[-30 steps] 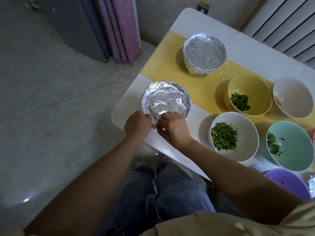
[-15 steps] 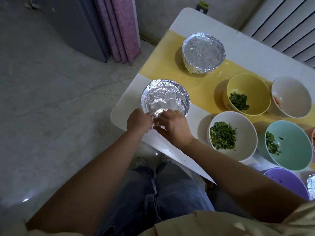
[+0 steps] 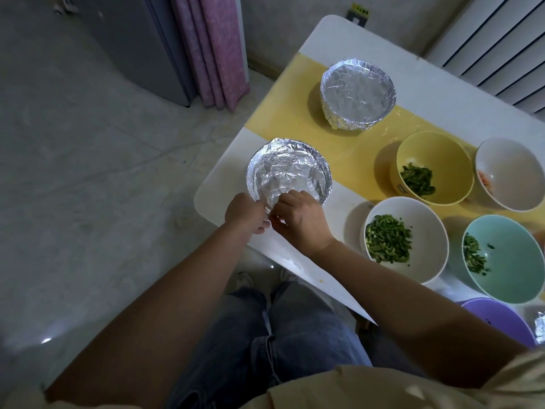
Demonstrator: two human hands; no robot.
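Fingers [image 3: 287,197] of the left hand [image 3: 244,214] and right hand [image 3: 302,221] are pinched on the near rim of the round silver-foil-covered bowl [image 3: 290,169], set at a corner of the white counter [image 3: 219,199]. Foil crimping is judged in hand; next, the pinch must be shifted along the rim.

Bare forearms, blue jeans [image 3: 283,343], beige tee [image 3: 383,388]

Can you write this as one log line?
left hand: pinches foil | right hand: pinches foil | step: crimping near side
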